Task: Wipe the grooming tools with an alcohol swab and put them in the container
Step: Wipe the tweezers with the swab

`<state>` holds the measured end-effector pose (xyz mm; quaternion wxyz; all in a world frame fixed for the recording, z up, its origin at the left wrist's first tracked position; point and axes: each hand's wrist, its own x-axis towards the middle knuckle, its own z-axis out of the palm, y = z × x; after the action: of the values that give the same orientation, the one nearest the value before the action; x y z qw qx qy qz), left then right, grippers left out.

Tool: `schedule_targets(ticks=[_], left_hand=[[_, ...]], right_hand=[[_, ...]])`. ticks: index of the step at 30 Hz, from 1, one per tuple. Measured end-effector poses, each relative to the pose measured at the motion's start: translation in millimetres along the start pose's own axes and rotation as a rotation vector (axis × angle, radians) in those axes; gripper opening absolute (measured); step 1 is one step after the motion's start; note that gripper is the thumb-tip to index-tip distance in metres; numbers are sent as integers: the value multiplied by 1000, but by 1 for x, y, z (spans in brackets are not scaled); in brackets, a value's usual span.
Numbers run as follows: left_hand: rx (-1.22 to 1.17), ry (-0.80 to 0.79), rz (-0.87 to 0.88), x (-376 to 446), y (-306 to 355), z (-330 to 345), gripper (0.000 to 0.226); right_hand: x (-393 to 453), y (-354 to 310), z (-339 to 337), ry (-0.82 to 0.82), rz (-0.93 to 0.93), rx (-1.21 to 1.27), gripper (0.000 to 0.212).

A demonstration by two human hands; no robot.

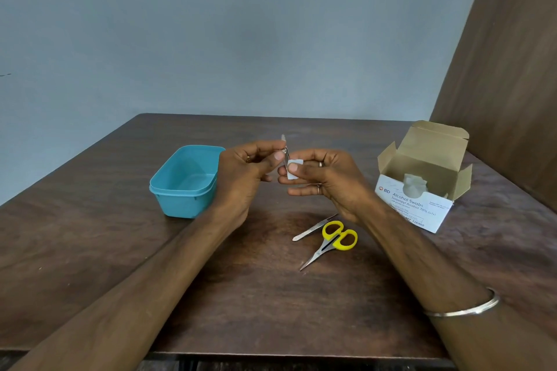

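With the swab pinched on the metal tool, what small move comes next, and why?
Probably slide the swab in the right hand along the metal tool held by the left hand; its upper tip is uncovered and the blue container looks empty.

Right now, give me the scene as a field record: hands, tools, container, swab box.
left hand: pinching a small metal tool, upright, above the table
right hand: pressing a white swab against that tool
container: teal, open, nothing visible inside, left of the hands
tweezers: flat on the table, not in the container
scissors: yellow handles, beside the tweezers, closed
swab box: open, to the right
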<state>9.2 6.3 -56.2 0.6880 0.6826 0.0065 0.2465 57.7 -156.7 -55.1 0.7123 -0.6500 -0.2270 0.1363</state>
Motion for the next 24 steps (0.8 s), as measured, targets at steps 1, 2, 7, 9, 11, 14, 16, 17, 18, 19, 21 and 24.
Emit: schedule_targets(ticks=[1,2,7,9,11,14,16,17,18,19,21,24], left_hand=[[10,-7,6,0,0,0,20],[18,-14,12,0,1,0,21],[35,-57,30,-1,-1,2,24],[34,-61,38,0,-1,1,24],[31,-61,42,0,-1,1,25],[-7,-53,27,-1,0,2,29],[11,-50,9,-1,0,2,26],[36,-52,-3,-1,0,2,23],[60,-62,-17,-2,-1,2,20],[77,-77,-28,-2,-1,1,19],[85,-101,-32,-4,-1,2,19],[88,-107,-34,-5,1,3,20]], right_hand=[[0,0,0,3,-3,-1,18],[-1,0,0,8,-4,-2,16],[-1,0,-1,44,1,20,12],[-1,-1,0,44,0,17,13],[-1,-1,0,33,0,9,17],[-1,-1,-1,10,3,8,19],[-1,-1,-2,7,4,7,18],[0,0,-2,11,4,4,18],[0,0,-2,15,4,0,18],[0,0,-2,19,5,-7,18],[-1,-1,-3,23,8,-17,19],[-2,-1,-2,36,11,-32,23]])
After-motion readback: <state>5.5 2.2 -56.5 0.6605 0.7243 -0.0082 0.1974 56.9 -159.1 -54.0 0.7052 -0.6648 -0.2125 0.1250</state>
